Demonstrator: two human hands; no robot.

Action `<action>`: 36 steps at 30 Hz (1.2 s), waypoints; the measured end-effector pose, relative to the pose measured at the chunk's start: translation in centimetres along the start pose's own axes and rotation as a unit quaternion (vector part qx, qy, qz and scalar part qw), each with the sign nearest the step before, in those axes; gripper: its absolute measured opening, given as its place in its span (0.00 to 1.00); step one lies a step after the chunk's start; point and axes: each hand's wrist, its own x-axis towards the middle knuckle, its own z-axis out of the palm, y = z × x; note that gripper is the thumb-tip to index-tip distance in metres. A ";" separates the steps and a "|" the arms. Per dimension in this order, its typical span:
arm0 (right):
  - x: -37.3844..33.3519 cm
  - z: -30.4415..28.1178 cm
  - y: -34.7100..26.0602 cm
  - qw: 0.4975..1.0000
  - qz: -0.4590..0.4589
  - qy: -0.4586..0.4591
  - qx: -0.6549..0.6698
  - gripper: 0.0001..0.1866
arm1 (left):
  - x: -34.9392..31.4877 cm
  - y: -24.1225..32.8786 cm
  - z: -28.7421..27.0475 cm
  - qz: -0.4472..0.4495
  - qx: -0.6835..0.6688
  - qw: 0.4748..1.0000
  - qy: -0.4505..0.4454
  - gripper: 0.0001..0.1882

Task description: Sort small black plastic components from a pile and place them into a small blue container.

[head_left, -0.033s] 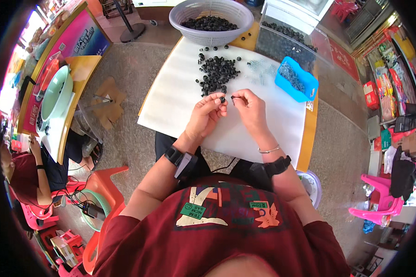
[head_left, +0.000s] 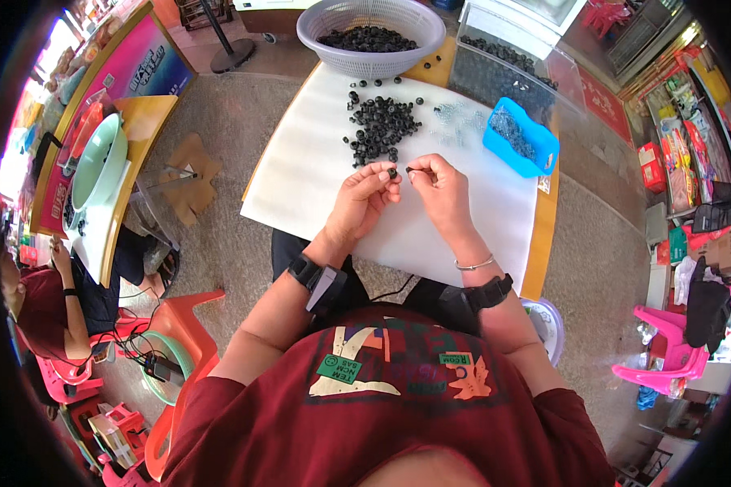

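Observation:
Between the thumb and fingertips of my left hand (head_left: 364,201) sits a small round black part (head_left: 392,173) with a paler centre. My right hand (head_left: 440,193) is beside it, its thumb and forefinger pinched on a tiny dark piece too small to name. The two hands are a short gap apart over the white sheet (head_left: 300,174) on the table. Just beyond my left fingers lies a loose pile of similar black parts (head_left: 378,126). Small clear pieces (head_left: 456,118) are scattered right of the pile, near a blue tray (head_left: 544,162) that holds more small bluish bits.
A lavender basket (head_left: 317,45) of black parts stands at the table's far edge, with a clear bin (head_left: 495,81) of black parts beside it. On the left, a person (head_left: 45,308) sits by another table with a pale green bowl (head_left: 110,166). An orange chair (head_left: 191,325) is near my left arm.

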 end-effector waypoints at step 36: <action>-2.9 -6.0 -0.7 0.980 -0.163 -0.040 -0.104 0.08 | 0.4 -0.4 5.5 -0.118 0.313 0.942 -0.027 0.09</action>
